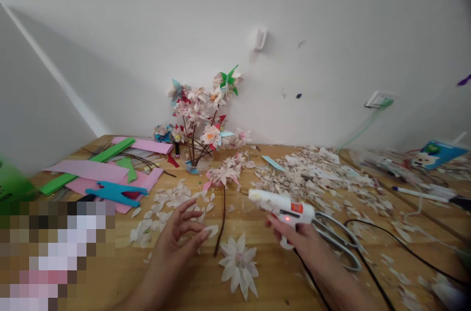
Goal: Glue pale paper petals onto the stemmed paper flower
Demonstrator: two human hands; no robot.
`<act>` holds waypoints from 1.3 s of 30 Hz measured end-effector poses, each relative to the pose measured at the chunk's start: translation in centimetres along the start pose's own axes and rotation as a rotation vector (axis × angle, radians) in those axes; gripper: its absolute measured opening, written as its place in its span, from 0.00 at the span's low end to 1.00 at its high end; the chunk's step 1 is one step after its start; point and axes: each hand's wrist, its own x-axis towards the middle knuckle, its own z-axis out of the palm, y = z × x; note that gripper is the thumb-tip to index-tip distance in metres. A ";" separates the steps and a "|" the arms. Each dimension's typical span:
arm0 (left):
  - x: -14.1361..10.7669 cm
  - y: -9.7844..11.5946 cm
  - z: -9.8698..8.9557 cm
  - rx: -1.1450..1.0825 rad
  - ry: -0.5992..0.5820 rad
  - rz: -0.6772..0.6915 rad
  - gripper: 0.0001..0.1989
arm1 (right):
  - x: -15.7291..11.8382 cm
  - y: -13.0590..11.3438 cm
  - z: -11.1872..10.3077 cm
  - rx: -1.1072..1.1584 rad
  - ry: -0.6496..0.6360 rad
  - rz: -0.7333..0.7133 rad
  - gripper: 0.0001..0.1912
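Note:
My right hand (294,237) is wrapped round the handle of a white hot glue gun (281,203), whose small red light glows and whose nozzle points left. Between the thumb and fingers of my left hand (184,232) is a pale petal (211,230). In front of me a white many-petalled flower (239,264) lies face up on the wooden table (198,289). Just beyond it rests a pinkish flower (226,171) on a brown twig stem (221,222). Loose petals (165,200) are scattered beyond my left hand.
A glass vase (198,166) of paper flowers stands by the wall. Coloured crepe paper (95,168) is stacked at left. Large scissors (340,240) lie beside the glue gun, near a black cord (401,242). Petal heaps (316,173) cover the right side. A blurred block hides the lower left corner.

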 end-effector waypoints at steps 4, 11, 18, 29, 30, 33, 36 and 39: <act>-0.2 0.0 0.1 0.048 0.032 0.026 0.30 | -2.0 -2.4 0.8 0.074 -0.267 -0.054 0.20; -0.4 -0.3 0.2 0.047 0.040 0.034 0.28 | -2.3 -3.1 1.0 0.038 -0.300 -0.031 0.21; -0.6 -0.2 0.0 0.007 0.019 0.007 0.29 | -2.4 -3.4 0.9 0.052 -0.337 -0.024 0.19; -0.4 -0.1 0.1 0.005 0.026 0.023 0.28 | -2.3 -3.7 0.9 0.036 -0.363 -0.023 0.19; -0.4 -0.2 0.1 0.005 0.027 0.024 0.28 | -2.3 -3.7 0.9 0.042 -0.363 -0.026 0.19; -0.4 -0.3 0.0 0.002 0.030 0.026 0.28 | -2.3 -3.6 0.9 0.047 -0.363 -0.029 0.18; -0.5 -0.4 -0.1 -0.012 0.030 0.033 0.28 | -2.4 -3.6 0.9 0.035 -0.352 -0.025 0.18; -0.6 -0.3 0.0 -0.016 0.037 0.036 0.27 | -2.4 -3.6 0.8 0.051 -0.371 -0.037 0.18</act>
